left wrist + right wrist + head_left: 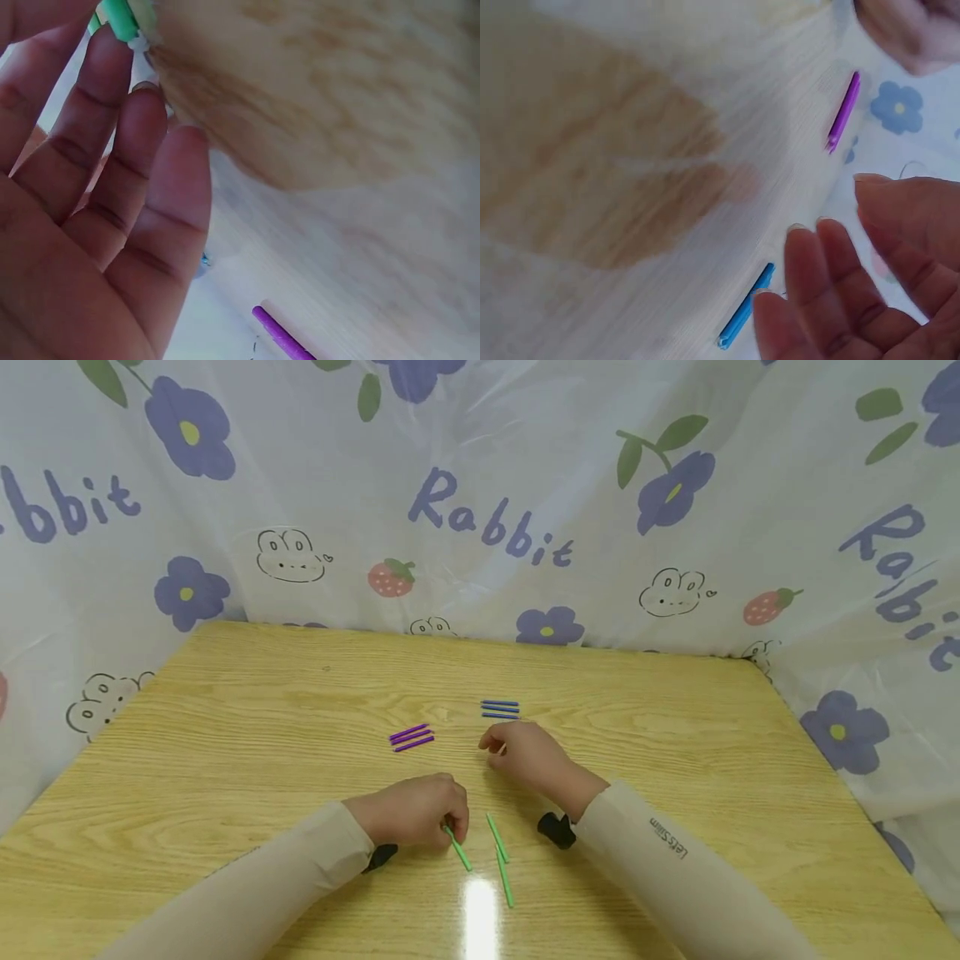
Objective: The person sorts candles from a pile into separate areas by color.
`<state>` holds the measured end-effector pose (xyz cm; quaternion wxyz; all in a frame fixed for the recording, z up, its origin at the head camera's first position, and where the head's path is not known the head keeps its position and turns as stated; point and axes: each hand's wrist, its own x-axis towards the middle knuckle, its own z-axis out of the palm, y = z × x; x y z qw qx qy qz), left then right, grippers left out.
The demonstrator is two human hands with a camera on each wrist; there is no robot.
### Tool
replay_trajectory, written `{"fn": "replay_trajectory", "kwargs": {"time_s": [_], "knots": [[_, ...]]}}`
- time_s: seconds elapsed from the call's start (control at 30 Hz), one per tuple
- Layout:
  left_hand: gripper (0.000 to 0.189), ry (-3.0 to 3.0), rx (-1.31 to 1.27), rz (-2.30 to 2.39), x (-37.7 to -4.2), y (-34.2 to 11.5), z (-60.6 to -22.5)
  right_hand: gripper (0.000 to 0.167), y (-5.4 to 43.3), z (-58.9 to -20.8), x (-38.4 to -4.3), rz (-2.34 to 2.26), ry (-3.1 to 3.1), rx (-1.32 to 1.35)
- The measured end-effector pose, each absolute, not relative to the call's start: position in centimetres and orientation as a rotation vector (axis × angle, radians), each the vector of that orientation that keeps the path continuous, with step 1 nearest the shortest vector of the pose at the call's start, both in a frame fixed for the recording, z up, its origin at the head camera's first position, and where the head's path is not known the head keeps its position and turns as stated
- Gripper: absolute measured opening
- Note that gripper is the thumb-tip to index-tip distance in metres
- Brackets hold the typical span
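My left hand (420, 810) pinches one end of a slim green pencil-like stick (459, 852) low over the table; in the left wrist view the green stick (120, 19) sits at the thumb and fingertips, its other fingers extended. Two more green sticks, one (497, 837) and another (505, 878), lie to its right, nearly end to end. My right hand (528, 756) hovers with loosely bent fingers and nothing in its grasp. Just beyond it lie several blue sticks (500, 708) side by side. A small group of purple sticks (412, 737) lies beyond the left hand.
The wooden table (300, 693) carries all the sticks. A white curtain (480, 460) printed with flowers, rabbits and lettering hangs along its back and sides. Dark straps, one (557, 829) at the right wrist and another (381, 857) at the left, show below the sleeves.
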<state>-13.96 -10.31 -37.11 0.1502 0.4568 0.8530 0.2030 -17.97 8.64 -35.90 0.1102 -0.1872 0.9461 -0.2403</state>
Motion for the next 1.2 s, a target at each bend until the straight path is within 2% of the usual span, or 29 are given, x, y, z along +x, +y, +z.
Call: {"fn": "replay_trajectory", "kwargs": {"time_s": [0.53, 1.2], "knots": [[0.024, 2.438, 1.219, 0.574, -14.1, -9.8, -36.9, 0.013, 10.4, -35.9, -14.0, -0.748, 2.767, -0.493], [0.024, 2.456, 1.226, 0.561, -13.8, -9.6, -36.5, 0.007, 10.8, -36.5, -11.8, -0.795, 2.690, -0.527]]}}
